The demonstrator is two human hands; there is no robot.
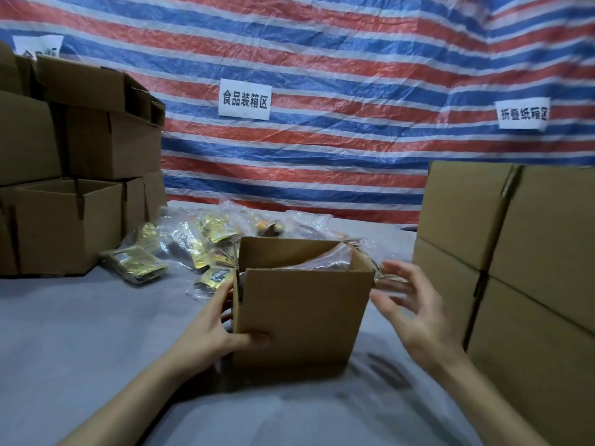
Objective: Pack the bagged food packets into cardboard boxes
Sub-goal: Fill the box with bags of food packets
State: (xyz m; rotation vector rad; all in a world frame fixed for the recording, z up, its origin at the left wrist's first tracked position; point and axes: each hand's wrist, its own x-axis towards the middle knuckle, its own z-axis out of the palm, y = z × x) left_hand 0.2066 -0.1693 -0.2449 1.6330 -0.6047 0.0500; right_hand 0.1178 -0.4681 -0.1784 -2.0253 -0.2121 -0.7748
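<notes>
Steadying the small open box (302,304) on the counter (80,333) so it won't slide during filling, I grip its left corner with my left hand (212,329), while my right hand (409,313) hovers just beside its right wall, fingers (402,273) spread and empty, bagged packets (199,243) heaped just behind it.
</notes>
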